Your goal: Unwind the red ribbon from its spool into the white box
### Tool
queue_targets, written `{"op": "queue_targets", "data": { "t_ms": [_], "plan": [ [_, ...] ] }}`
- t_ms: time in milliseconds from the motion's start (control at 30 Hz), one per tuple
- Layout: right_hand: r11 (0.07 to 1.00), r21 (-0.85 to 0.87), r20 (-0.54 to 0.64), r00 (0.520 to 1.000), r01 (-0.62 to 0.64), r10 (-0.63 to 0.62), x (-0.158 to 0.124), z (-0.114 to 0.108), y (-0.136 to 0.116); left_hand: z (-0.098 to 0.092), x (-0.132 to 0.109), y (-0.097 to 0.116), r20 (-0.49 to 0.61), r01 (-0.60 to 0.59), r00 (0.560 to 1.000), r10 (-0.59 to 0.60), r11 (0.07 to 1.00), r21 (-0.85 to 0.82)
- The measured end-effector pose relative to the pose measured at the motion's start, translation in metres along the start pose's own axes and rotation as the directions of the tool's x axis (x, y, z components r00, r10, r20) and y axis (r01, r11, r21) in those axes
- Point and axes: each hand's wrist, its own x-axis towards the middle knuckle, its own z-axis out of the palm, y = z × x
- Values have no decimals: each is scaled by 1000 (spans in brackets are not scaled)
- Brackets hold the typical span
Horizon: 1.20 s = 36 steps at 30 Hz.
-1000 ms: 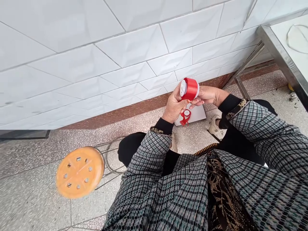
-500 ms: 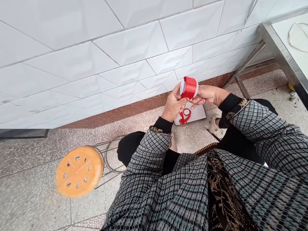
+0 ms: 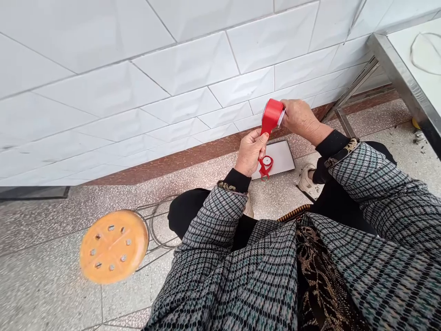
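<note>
My right hand (image 3: pixel 298 117) grips a red ribbon spool (image 3: pixel 272 114) and holds it up in front of the white tiled wall. From the spool a short strip of red ribbon (image 3: pixel 264 131) runs down to my left hand (image 3: pixel 251 151), which pinches its free end. Below my hands, on the floor, a white board (image 3: pixel 280 158) carries a small red ribbon bow (image 3: pixel 265 166).
An orange round stool (image 3: pixel 113 245) with a wire frame stands on the speckled floor at the lower left. A steel table (image 3: pixel 406 73) with a white cord on it fills the upper right. My shoe (image 3: pixel 308 178) rests beside the white board.
My right hand has lifted the spool up and away from my left hand. A length of ribbon is now drawn out between them.
</note>
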Motion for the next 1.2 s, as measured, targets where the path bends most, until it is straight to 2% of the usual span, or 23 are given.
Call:
{"op": "queue_targets", "data": {
  "t_ms": [67, 167, 267, 400, 467, 533, 600, 633, 700, 767, 800, 833, 900, 967, 1033, 1100, 1200],
  "plan": [
    [999, 0, 25, 999, -38, 38, 1, -2, 0, 1, -1, 0, -45, -21, 999, 23, 998, 59],
    [967, 252, 109, 994, -34, 6, 2, -1, 0, 1, -2, 1, -40, -35, 998, 38, 995, 92],
    [832, 553, 161, 985, -36, -64, 3, 4, 3, 1, -1, 1, -19, -31, 999, 33, 996, 79],
    [686, 724, 231, 962, -71, -143, 5, 11, 10, -1, 0, 3, -11, -46, 999, 47, 995, 90],
    [570, 813, 274, 942, -119, -195, 6, 16, 11, -1, 0, 3, -20, -44, 999, 45, 997, 70],
    [410, 897, 303, 905, -165, -299, 4, 22, 10, -2, 1, 3, -17, -36, 999, 36, 999, 27],
    [266, 934, 339, 833, -240, -438, 2, 29, 6, -3, 1, 3, 21, -28, 999, 28, 1000, -13],
    [222, 930, 367, 786, -294, -498, 0, 32, 4, -4, 1, 3, 49, -25, 998, 26, 999, -28],
    [195, 894, 438, 698, -403, -567, -3, 36, 1, -6, 1, 2, 97, -25, 995, 30, 998, -52],
    [217, 859, 499, 664, -464, -556, -4, 34, -2, -7, 1, 2, 123, -27, 992, 37, 997, -78],
    [242, 850, 520, 675, -468, -523, -5, 31, -3, -7, 1, 2, 130, -29, 991, 41, 995, -93],
    [276, 847, 531, 706, -454, -469, -4, 28, -4, -7, 1, 2, 132, -29, 990, 43, 994, -109],
    [372, 842, 511, 798, -391, -319, -3, 19, -5, -6, 0, 2, 130, -22, 991, 41, 989, -145],
    [524, 805, 422, 889, -278, -177, -2, 10, -6, -5, -1, 1, 120, -8, 992, 30, 984, -177],
    [717, 686, 286, 952, -125, -107, -2, 5, -7, -3, -2, 2, 108, 2, 994, 20, 981, -195],
    [876, 481, 144, 983, 28, -111, -3, 3, -9, -2, -3, 2, 99, 10, 995, 11, 980, -200],
    [964, 233, 24, 991, 124, -133, -4, 5, -10, 1, -3, 4, 92, 19, 996, -2, 983, -183]
  ]
}}
